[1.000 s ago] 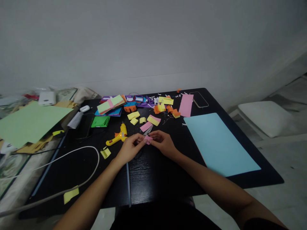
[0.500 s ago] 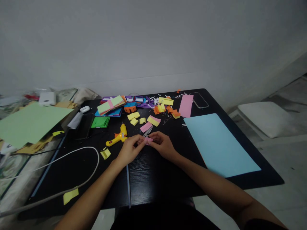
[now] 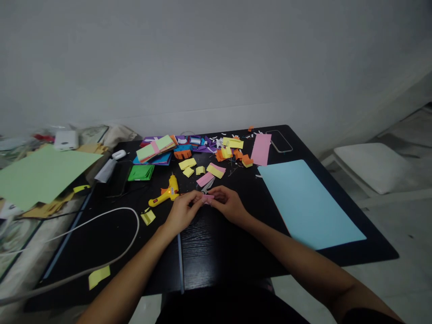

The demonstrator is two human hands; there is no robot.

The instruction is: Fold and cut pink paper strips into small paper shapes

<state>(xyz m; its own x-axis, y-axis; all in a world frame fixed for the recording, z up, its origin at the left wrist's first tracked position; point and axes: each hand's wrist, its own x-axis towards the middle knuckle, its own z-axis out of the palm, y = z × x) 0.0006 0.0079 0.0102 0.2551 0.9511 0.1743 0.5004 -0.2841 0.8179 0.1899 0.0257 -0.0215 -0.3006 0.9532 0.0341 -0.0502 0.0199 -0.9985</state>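
A small piece of pink paper [image 3: 208, 198] is pinched between my two hands over the dark table. My left hand [image 3: 185, 210] is closed on its left end, thumb and fingers together. On the other end, my right hand [image 3: 230, 205] grips with thumb and curled fingers. Just beyond the fingertips lie scissors [image 3: 207, 185], their handles partly hidden by my hands. Pink and yellow paper strips [image 3: 215, 171] rest against the blades. A yellow glue gun [image 3: 167, 192] lies on its side left of my left hand.
Folded yellow papers [image 3: 187, 164], a green paper stack [image 3: 141, 172] and bundled coloured strips [image 3: 155, 148] lie farther back. Orange pieces [image 3: 247, 160] and scraps are scattered there. A light blue sheet [image 3: 307, 202] covers the right side. A white cable [image 3: 137, 225] loops at left.
The pink paper has turned slightly in my fingers and looks flatter. Both hands stay in nearly the same place. The rest of the table looks unchanged.
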